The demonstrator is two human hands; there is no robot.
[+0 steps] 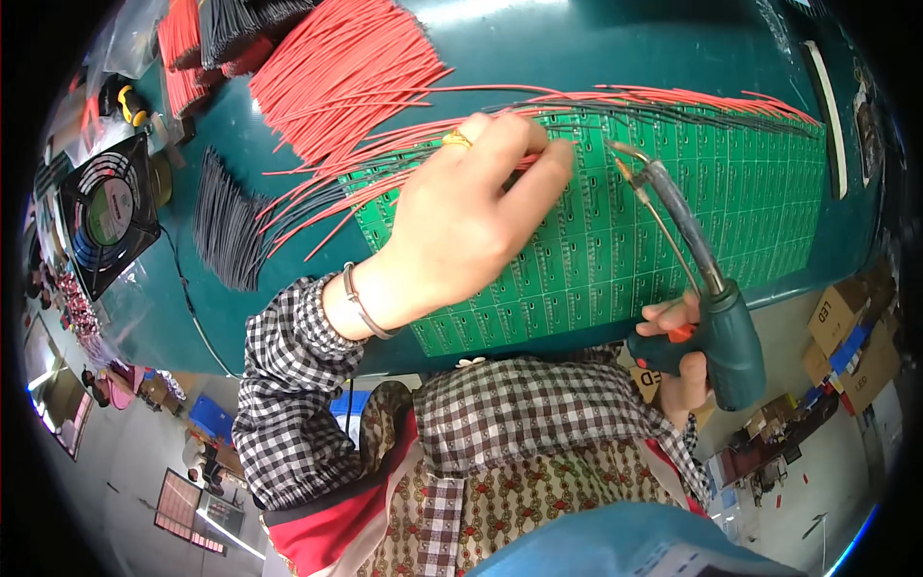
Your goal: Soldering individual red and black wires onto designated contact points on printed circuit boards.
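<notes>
Blue fabric (625, 543) bulges below the left hand (471, 216), which pinches red wire (526, 163) above green circuit boards (577, 274); rightward, the right hand (686, 380) grips a soldering gun (735, 351); beyond the left hand, a red wire bundle (346, 72) lies on the table (692, 48)

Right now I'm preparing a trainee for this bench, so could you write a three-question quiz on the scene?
1. What does the right hand grip? A) pliers B) a soldering gun C) scissors
2. True or false: the fan stands to the right of the green circuit boards.
3. Fill in: the gold-coloured ring is on the person's ____ hand.

Key: 1. B. 2. False; it stands to their left. 3. Left.
</notes>
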